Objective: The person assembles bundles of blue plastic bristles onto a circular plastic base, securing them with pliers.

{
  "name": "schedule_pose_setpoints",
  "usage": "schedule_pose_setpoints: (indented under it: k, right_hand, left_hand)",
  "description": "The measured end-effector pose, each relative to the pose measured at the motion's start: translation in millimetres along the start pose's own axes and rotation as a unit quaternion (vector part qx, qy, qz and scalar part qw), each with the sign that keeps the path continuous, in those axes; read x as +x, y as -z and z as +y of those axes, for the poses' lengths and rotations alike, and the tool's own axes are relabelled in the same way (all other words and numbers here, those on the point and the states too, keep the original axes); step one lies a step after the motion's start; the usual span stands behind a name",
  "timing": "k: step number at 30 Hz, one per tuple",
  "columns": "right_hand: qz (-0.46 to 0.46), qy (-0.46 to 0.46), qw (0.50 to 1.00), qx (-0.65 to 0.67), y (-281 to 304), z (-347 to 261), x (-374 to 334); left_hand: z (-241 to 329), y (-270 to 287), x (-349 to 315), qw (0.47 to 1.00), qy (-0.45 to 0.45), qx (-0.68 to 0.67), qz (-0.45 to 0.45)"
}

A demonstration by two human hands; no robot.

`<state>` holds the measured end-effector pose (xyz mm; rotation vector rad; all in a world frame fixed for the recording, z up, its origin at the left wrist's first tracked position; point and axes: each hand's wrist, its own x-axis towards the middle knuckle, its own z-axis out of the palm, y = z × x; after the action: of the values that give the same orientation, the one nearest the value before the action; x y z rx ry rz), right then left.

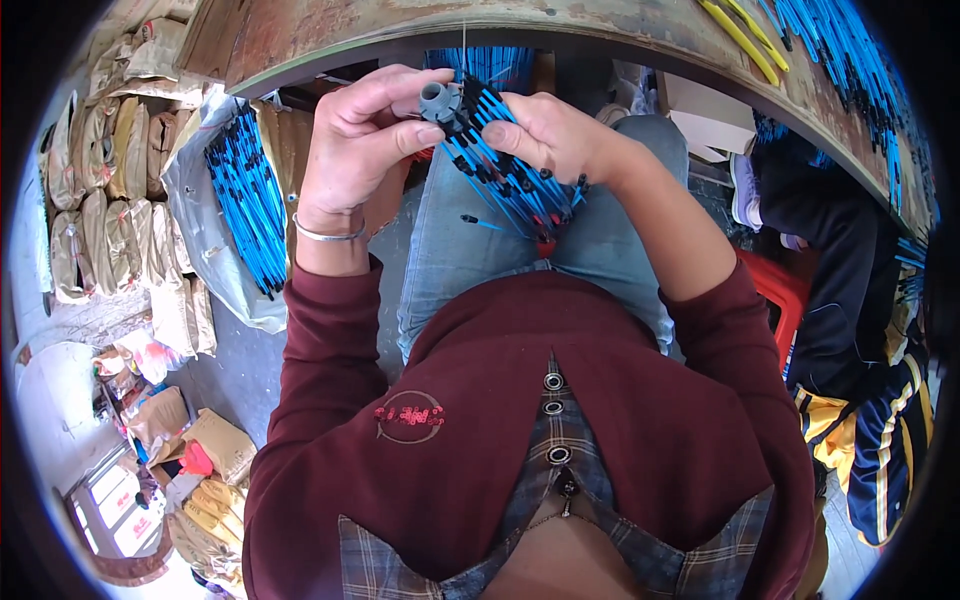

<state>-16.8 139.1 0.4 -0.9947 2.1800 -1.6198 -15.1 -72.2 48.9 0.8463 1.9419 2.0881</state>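
Observation:
My left hand (365, 130) pinches a grey plastic hub (440, 103) with a round hole in its end, between thumb and fingers. Close beside it, my right hand (545, 135) is closed on a bundle of thin blue rods (510, 200) with black end pieces. The rods fan from the hub down over my lap, and their near ends gather by something red (545, 247). A fine thread or wire (464, 45) runs up from the hub toward the table edge. Whether the rods are fixed into the hub is hidden by my fingers.
The wooden table edge (400, 45) lies just beyond my hands. Yellow-handled pliers (745, 35) and more blue rods (850, 80) rest on it. A lined sack of blue rods (190, 190) stands to my left, near stacked brown packages (120, 150). A person in dark clothes (840, 230) is at right.

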Motion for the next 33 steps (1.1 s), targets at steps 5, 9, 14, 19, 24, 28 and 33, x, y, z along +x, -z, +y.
schedule_pose_setpoints:
  k: [5,9,14,19,24,28,33]
  right_hand:
    - [-0.036,-0.018,0.997,-0.065,8.1,-4.5,-0.1]
    - [-0.003,-0.027,0.997,-0.079,10.5,-17.5,-5.6]
    - [-0.043,0.015,0.993,-0.106,14.7,-18.5,-10.3]
    - [-0.085,0.015,0.995,-0.054,13.9,-9.3,0.6]
    - [-0.041,0.012,0.999,0.012,0.9,9.2,-4.0]
    - [-0.037,0.042,0.995,0.088,1.0,9.9,-10.7]
    - [0.104,-0.074,0.986,0.103,5.6,3.2,-11.3]
  left_hand:
    - [1.8,-1.5,2.8,1.000,0.005,0.027,-0.003]
    - [1.8,-23.0,-0.1,0.986,0.061,-0.114,0.108]
    - [-4.9,-19.1,-7.8,0.992,-0.010,-0.112,0.049]
    - [-5.4,-10.9,-7.0,0.998,-0.019,-0.057,0.016]
    - [-6.8,-6.4,-1.9,0.999,0.000,-0.039,-0.006]
    - [-5.5,-18.7,2.3,0.993,0.027,-0.111,0.018]
    - [-38.2,-32.9,13.6,0.952,0.088,-0.221,0.194]
